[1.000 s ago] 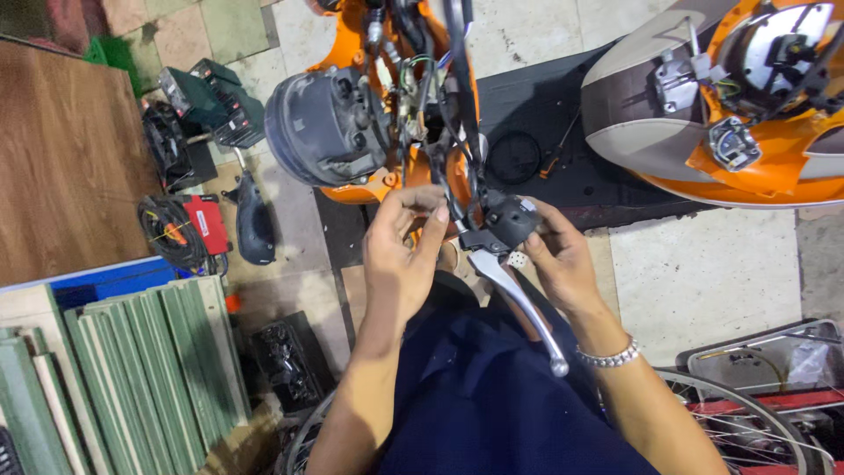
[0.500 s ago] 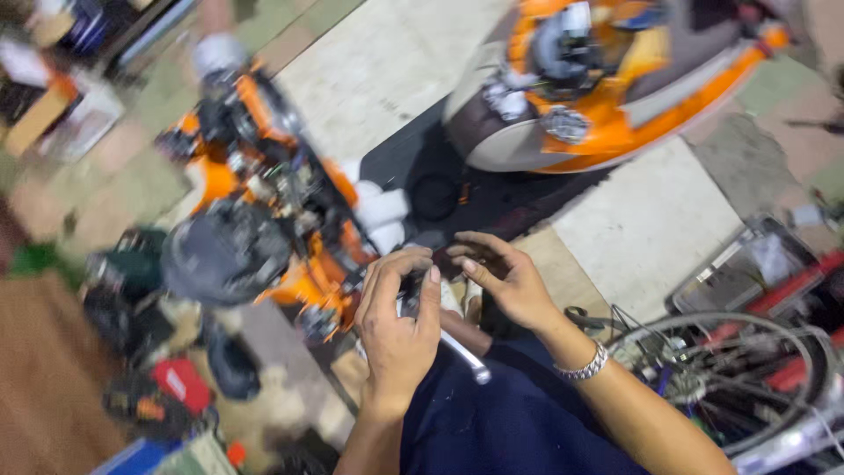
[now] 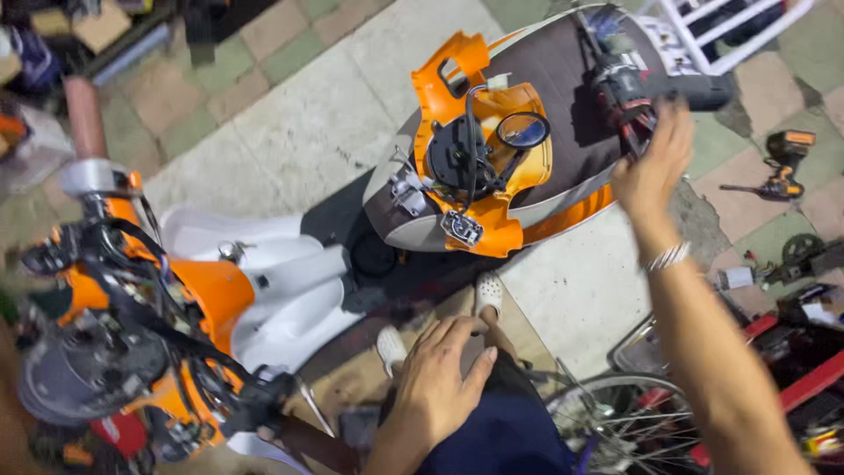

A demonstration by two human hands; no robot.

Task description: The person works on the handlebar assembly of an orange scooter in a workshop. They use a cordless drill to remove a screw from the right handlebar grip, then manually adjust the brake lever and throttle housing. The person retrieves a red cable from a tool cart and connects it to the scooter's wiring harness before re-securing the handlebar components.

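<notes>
The right hand [image 3: 652, 167] reaches up and away, fingers [image 3: 675, 121] loosely spread, their tips at or just touching a dark power tool [image 3: 635, 88] that lies on the brown scooter seat [image 3: 563, 79]. The tool's long axis runs across the fingers, its handle end toward the white rack [image 3: 730, 26] beyond. The right hand is far nearer to it; the left hand [image 3: 440, 378] rests flat, fingers together, on the person's knee. Motion blur hides the tool's front, so it may be a drill. The arm hides part of the seat.
</notes>
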